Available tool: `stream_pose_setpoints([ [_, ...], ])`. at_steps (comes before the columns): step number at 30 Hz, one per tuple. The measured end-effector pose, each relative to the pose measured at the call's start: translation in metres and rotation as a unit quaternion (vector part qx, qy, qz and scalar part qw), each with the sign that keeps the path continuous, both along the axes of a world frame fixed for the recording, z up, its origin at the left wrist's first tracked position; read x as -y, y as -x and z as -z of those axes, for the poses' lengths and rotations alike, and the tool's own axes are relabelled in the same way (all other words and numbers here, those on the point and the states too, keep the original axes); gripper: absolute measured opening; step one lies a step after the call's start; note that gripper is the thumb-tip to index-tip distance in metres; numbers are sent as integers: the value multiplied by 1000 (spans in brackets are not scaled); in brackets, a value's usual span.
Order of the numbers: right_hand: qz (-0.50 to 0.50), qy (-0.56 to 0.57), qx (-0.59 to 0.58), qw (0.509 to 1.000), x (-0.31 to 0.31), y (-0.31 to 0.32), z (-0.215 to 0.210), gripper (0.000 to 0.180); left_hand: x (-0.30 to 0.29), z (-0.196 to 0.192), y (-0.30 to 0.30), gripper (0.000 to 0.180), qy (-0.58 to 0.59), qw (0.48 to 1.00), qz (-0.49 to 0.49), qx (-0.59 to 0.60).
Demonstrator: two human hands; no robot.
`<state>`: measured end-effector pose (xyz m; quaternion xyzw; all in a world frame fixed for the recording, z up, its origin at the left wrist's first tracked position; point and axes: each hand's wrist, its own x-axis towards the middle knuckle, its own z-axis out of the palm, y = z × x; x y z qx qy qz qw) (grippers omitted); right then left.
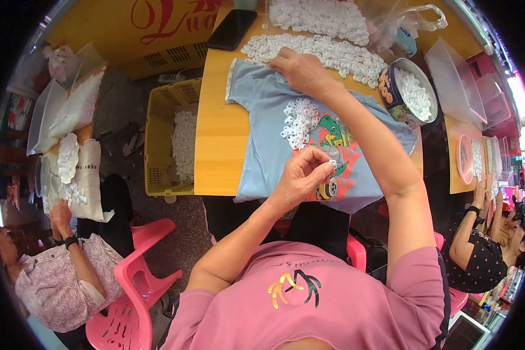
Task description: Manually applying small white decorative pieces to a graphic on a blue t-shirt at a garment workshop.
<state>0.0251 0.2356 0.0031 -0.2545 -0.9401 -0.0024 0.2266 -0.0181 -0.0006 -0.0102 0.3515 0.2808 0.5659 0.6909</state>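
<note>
At the far left a seated person [58,274] in a patterned top sat on a pink chair [137,286], with bags of white pieces [76,108] beyond. Further right a yellow crate [172,140] stood on the floor, partly filled with white rings. The yellow table [216,140] carried a pale blue shirt [262,116] with a dinosaur print, spread flat. The left hand [302,175] hovered over the near part of the shirt, its fingers [324,164] pinched together on a small white ring [331,165] — right above the print. A small heap of rings [300,119] lay on the shirt's middle. The right hand [300,73] reached to the far edge of the shirt, fingers curled down into a long row of white rings [321,52]; whether they gripped any I could not tell. Right of it stood a round tin [411,93] holding more rings — and a person in a dotted top [478,256] sat at the right edge.
</note>
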Motion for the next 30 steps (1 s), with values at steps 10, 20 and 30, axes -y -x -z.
stream_pose_setpoints([
  [10,12,68,46,997,1,4,-14,14,0,0,0,10,3,1000,-3,-14],
  [20,7,103,45,994,-5,10,-18,17,-1,2,-2,10,-4,1000,-5,-21],
  [30,39,146,31,988,1,6,-19,17,-1,1,-2,10,-6,999,-21,-37],
])
